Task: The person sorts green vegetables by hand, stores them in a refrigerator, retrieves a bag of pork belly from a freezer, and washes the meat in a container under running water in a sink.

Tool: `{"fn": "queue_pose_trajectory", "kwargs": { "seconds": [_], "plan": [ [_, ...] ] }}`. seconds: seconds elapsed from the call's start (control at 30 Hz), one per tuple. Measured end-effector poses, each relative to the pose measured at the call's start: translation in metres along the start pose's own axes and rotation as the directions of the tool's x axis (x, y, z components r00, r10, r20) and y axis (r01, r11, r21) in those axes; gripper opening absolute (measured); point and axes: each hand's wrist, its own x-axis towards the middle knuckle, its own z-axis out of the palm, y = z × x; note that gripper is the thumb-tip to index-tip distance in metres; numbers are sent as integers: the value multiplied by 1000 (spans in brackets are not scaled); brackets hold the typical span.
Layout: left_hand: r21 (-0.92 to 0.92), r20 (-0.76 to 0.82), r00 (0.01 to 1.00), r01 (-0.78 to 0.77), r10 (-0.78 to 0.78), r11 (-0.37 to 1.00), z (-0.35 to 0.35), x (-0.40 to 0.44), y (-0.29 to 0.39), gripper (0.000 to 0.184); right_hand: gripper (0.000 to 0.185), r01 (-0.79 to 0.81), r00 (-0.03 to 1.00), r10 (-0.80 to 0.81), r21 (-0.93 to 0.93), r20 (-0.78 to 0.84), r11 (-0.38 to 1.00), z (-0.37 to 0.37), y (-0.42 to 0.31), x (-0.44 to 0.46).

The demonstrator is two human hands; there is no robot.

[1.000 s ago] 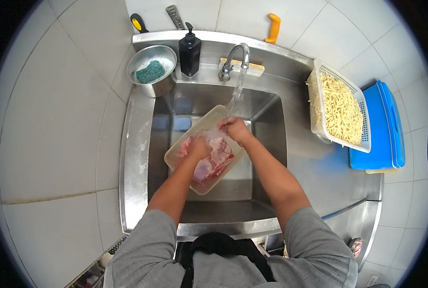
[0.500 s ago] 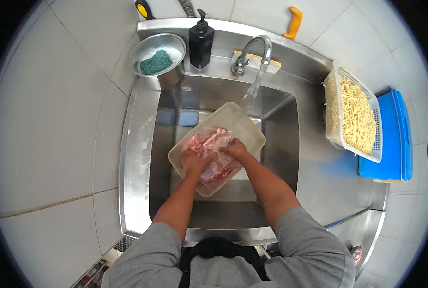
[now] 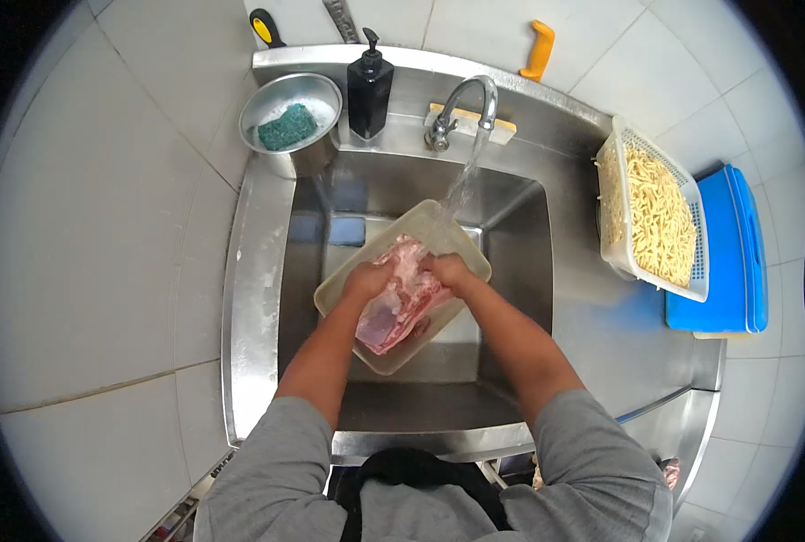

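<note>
A large piece of raw meat (image 3: 397, 312), pink with whitish fat, is gripped between my two hands over a pale plastic tub (image 3: 336, 287). My left hand (image 3: 366, 281) is closed on its left side, the fingertips hidden behind the meat. On the right, my right hand (image 3: 447, 272) grips the upper right edge, fingers curled over it. The tub sits at a slant inside the steel sink (image 3: 511, 334). Water runs from the faucet (image 3: 487, 104) into the tub's far corner, just beyond my right hand.
Behind the sink stand a black pump bottle (image 3: 370, 90) and a steel pot (image 3: 280, 158) holding a green scouring pad (image 3: 288, 127). To the right, a white basket (image 3: 612, 203) of noodle-like strips (image 3: 662, 217) sits beside a blue container (image 3: 736, 253). An orange handle (image 3: 538, 51) shows at the back wall.
The meat has come up higher out of the tub and shows more fully, held in both hands. The whole view has shifted slightly.
</note>
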Motion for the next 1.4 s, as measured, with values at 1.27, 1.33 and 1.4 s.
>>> {"fn": "queue_pose_trajectory", "kwargs": {
  "seconds": [1.27,1.33,1.4],
  "plan": [
    [227,89,964,-266,252,937,67,-1,-49,58,58,-146,985,14,-796,-171,587,-48,-9,7],
    [256,-17,928,-355,371,899,52,7,-62,52,58,-171,984,88,-699,-153,694,-44,3,7],
    [345,-10,919,-367,394,864,31,-8,-45,47,57,-137,990,96,-597,-100,790,-37,-8,-24]
  ]
}}
